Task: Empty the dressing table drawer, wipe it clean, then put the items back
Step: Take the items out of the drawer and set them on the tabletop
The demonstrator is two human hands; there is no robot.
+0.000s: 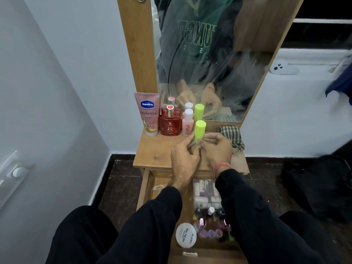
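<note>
Both hands [202,149] pinch the upright green bottle [199,131] between them.

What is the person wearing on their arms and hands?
Both arms are covered by long black sleeves that end at the wrists. The left hand and right hand are bare, with no gloves. A band of thin red-orange threads wraps around the right wrist.

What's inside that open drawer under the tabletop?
In the drawer: a white nail polish remover tub, small nail polish bottles, glittery pots and a clear pack of pale tubes. The person's arms hide much of it.
</note>
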